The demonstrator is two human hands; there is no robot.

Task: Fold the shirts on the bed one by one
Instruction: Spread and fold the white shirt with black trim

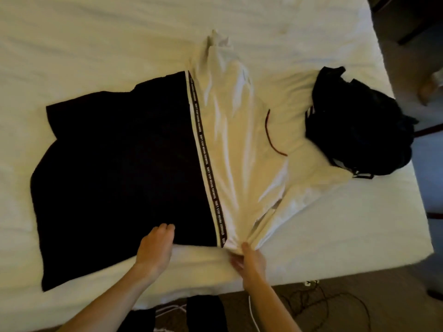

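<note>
Currently, a half-black, half-white soft cotton shirt is spread across the white-sheeted bed, a printed tape stripe marking the seam between its two colours; the black half lies flat, whereas the white half is drawn into radiating creases. The left hand is laid on the near hem of the black half, its fingers only lightly bent and nothing gripped; the right hand pinches the gathered near hem of the white half, fingers and thumb closed on the cloth. A second, crumpled dark shirt lies well apart near the right edge of the bed, not yet folded. The fabric is judged light, limp and non-slippery; no shape will be held unaided, so it should be taken at hems, shoulder seams or corners; one edge should be pressed down while the other is pulled taut; bunched cloth should be smoothed before any fold is made.
</note>
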